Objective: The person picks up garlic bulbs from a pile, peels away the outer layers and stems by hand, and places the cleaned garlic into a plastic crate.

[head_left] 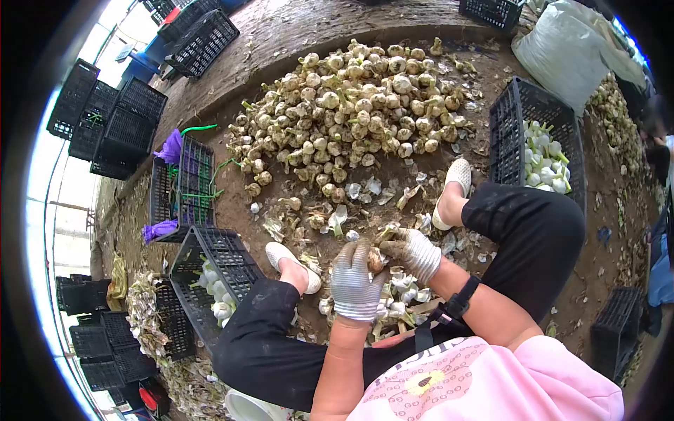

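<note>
Both my hands wear grey-white gloves with soiled fingers and meet low in the middle of the view. Between them is a brownish garlic bulb (pixel 377 261). My left hand (pixel 354 281) has its fingers closed against the bulb's left side. My right hand (pixel 415 254) reaches in from the right, its fingers bent at the bulb's upper right; their tips are partly hidden. Peeled skins and pale garlic pieces (pixel 401 289) lie just below and behind the hands. Ahead on the ground is a large heap of unpeeled garlic bulbs (pixel 358 105).
Black crates with white garlic stand at the right (pixel 516 133) and left (pixel 235 263). A crate with purple and green ties (pixel 184 182) is at the left. A white sack (pixel 562 52) sits at the upper right. A person's blue clothing (pixel 660 274) shows at the right edge.
</note>
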Tool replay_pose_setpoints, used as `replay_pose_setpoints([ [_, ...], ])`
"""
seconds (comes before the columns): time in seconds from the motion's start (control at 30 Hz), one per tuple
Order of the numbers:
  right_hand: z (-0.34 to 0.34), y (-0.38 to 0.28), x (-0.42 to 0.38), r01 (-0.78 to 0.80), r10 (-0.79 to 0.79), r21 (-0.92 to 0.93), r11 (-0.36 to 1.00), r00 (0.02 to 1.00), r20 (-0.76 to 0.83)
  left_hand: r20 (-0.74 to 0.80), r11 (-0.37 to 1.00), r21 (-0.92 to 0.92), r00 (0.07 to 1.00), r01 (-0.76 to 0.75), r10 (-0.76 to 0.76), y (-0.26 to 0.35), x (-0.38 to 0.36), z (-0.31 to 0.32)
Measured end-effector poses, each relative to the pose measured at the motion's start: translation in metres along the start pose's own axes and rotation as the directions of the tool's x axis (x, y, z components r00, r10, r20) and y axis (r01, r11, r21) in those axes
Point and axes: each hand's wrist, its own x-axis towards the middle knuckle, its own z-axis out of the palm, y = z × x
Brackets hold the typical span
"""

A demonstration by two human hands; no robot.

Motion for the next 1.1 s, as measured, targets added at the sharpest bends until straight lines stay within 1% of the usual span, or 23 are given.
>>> replay_pose_setpoints([
  [0.07, 0.002, -0.003, -0.002, 0.054, -0.053, -0.067, 0.996, 0.999, 0.013, -0.006, 0.992, -0.121, 1.000, 0.018, -0.019, 0.000, 0.004, -0.008],
  [0.1, 0.001, -0.002, -0.003, 0.065, -0.063, -0.068, 0.996, 0.997, 0.037, 0.040, 0.905, -0.394, 0.987, 0.159, -0.157, -0.005, 0.000, -0.005],
  [0.13, -0.001, 0.000, -0.004, 0.076, -0.072, -0.068, 0.995, 0.995, 0.062, 0.123, 0.725, -0.625, 0.954, 0.288, -0.273, -0.013, -0.005, 0.000],
  [0.17, -0.002, 0.001, -0.005, 0.088, -0.082, -0.067, 0.994, 0.993, 0.086, 0.234, 0.472, -0.791, 0.905, 0.390, -0.355, -0.019, -0.010, 0.004],
  [0.2, 0.004, -0.002, -0.008, 0.119, -0.118, -0.005, 0.993, 0.990, 0.079, 0.264, 0.423, -0.809, 0.896, 0.407, -0.357, -0.017, -0.009, 0.001],
  [0.3, 0.004, -0.006, -0.008, 0.022, -0.033, 0.087, 0.996, 0.991, 0.133, 0.334, 0.246, -0.862, 0.861, 0.443, -0.383, -0.013, -0.006, -0.005],
  [0.33, 0.010, -0.010, -0.012, 0.065, -0.077, 0.091, 0.994, 0.987, 0.141, 0.178, 0.558, -0.753, 0.924, 0.349, -0.338, -0.015, -0.005, -0.003],
  [0.37, 0.010, -0.011, -0.011, 0.095, -0.102, 0.051, 0.994, 0.983, 0.153, 0.041, 0.805, -0.550, 0.970, 0.223, -0.241, -0.019, -0.005, 0.002],
  [0.4, 0.010, -0.011, -0.011, 0.121, -0.121, 0.012, 0.993, 0.979, 0.164, -0.057, 0.957, -0.276, 0.993, 0.087, -0.107, -0.017, -0.004, 0.001],
  [0.47, 0.011, -0.006, -0.008, 0.138, -0.127, -0.091, 0.986, 0.985, 0.118, -0.054, 0.986, -0.166, 0.998, 0.008, -0.017, -0.007, -0.004, -0.002],
  [0.5, 0.007, -0.001, -0.005, 0.078, -0.072, -0.059, 0.995, 0.992, 0.106, -0.049, 0.993, -0.110, 0.998, -0.032, 0.027, -0.002, -0.003, -0.004],
  [0.53, 0.002, 0.003, -0.002, 0.020, -0.017, -0.028, 0.999, 0.995, 0.097, -0.054, 0.982, -0.190, 0.998, 0.020, -0.031, -0.004, -0.005, 0.000],
  [0.6, 0.005, 0.002, 0.001, -0.075, 0.074, 0.060, 0.995, 0.997, 0.021, -0.046, 0.988, -0.154, 0.999, 0.006, -0.013, -0.009, -0.005, 0.001],
  [0.63, 0.002, 0.010, 0.007, -0.049, 0.046, 0.097, 0.994, 0.998, 0.030, -0.043, 0.991, -0.136, 0.999, -0.002, -0.004, -0.010, -0.003, 0.000],
  [0.7, 0.001, 0.009, 0.005, -0.098, 0.092, 0.099, 0.990, 0.994, 0.063, -0.027, 0.987, -0.163, 1.000, 0.010, -0.015, -0.011, -0.002, -0.002],
  [0.8, 0.005, -0.003, -0.005, -0.074, 0.076, -0.040, 0.996, 0.996, 0.041, -0.012, 0.972, -0.229, 0.999, 0.049, -0.053, -0.014, -0.003, -0.005],
  [0.83, 0.006, -0.005, -0.006, -0.039, 0.043, -0.076, 0.996, 0.998, 0.055, 0.044, 0.860, -0.471, 0.978, 0.199, -0.202, -0.018, -0.004, -0.002],
  [0.9, 0.008, -0.006, -0.008, 0.027, -0.015, -0.144, 0.989, 0.996, 0.087, 0.257, 0.409, -0.803, 0.870, 0.434, -0.420, -0.025, -0.010, 0.005],
  [0.93, 0.009, -0.003, -0.009, 0.088, -0.073, -0.142, 0.986, 0.992, 0.103, 0.293, 0.160, -0.911, 0.868, 0.381, -0.400, -0.030, -0.007, 0.005],
  [0.97, 0.011, -0.002, -0.012, 0.081, -0.070, -0.103, 0.991, 0.992, 0.108, 0.396, -0.017, -0.903, 0.816, 0.429, -0.420, -0.033, -0.010, 0.001],
  [1.03, 0.019, -0.007, -0.017, 0.071, -0.068, -0.022, 0.997, 0.991, 0.119, 0.532, -0.346, -0.838, 0.773, 0.422, -0.346, -0.033, -0.012, 0.001],
  [1.07, 0.016, -0.003, -0.015, 0.086, -0.091, 0.042, 0.995, 0.988, 0.123, 0.532, -0.407, -0.830, 0.760, 0.381, -0.373, -0.029, -0.012, 0.003],
  [1.1, 0.011, 0.000, -0.012, 0.078, -0.082, 0.050, 0.996, 0.992, 0.100, 0.488, -0.230, -0.873, 0.770, 0.430, -0.411, -0.036, -0.013, 0.007],
])
